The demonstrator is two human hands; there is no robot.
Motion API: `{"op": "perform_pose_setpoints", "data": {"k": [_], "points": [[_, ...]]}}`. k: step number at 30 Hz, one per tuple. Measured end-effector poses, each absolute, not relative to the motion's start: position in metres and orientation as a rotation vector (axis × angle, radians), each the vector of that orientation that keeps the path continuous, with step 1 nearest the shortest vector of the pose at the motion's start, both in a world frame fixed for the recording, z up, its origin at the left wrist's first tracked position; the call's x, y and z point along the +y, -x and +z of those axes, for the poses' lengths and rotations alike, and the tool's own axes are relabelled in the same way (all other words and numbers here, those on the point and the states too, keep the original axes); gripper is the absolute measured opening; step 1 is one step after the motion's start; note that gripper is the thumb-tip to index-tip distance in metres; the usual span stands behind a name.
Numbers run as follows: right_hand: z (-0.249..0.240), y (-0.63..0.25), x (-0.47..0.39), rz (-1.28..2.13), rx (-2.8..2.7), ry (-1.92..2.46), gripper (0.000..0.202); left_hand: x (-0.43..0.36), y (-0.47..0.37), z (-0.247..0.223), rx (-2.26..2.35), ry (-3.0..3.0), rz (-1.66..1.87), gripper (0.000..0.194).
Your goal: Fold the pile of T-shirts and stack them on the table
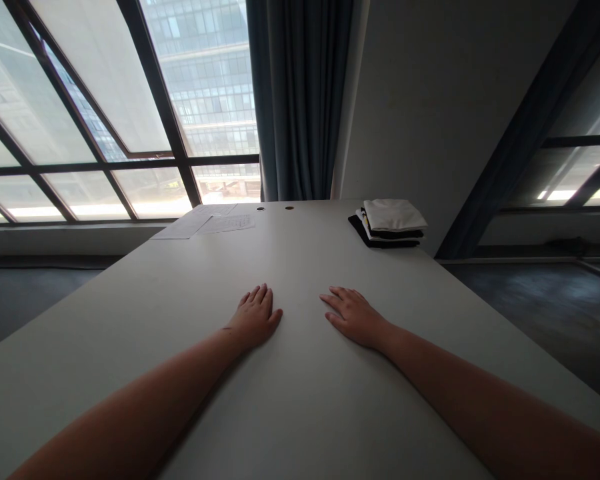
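My left hand [257, 316] lies palm down on the white table [300, 400], its fingers stretched toward the far edge and nothing in it. To its right, a short gap away, my right hand [353, 316] also rests flat on the tabletop with fingers spread and holds nothing. Beyond the right hand, at the table's far right, sits a stack of folded black and white cloths [391, 223]; a white one is on top. Neither hand touches it.
Sheets of paper [183, 227] lie at the table's far left. Two small round things [289, 208] are near the far edge; I cannot make out what they are. Past the table are a dark blue curtain [300, 100], a wall and windows [210, 80].
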State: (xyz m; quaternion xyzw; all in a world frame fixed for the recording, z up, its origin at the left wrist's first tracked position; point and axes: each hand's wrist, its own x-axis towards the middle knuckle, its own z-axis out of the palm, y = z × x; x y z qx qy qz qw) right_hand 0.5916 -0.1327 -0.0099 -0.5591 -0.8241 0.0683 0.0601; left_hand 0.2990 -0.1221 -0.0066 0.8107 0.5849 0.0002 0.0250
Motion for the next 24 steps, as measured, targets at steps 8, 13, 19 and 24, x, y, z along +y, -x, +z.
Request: {"op": "perform_pose_setpoints", "data": {"k": [8, 13, 19, 24], "points": [[-0.0077, -0.5909, -0.1340, 0.209, -2.494, 1.694, 0.061, -0.1215, -0.2992, -0.0082, 1.815, -2.516, 0.015, 0.072], [-0.0082, -0.5915, -0.1333, 0.199, -2.496, 1.698, 0.061, -0.1223, -0.2997, -0.0063, 1.805, -2.494, 0.008, 0.073], [-0.0059, -0.5904, -0.1344, 0.217, -2.490, 1.692, 0.061, -0.1244, -0.3010, -0.0018, 1.801, -2.479, -0.006, 0.074], [-0.0017, -0.5891, -0.1379, 0.237, -2.479, 1.684, 0.062, -0.1268, -0.3014, -0.0008, 1.796, -2.483, 0.014, 0.073]]}}
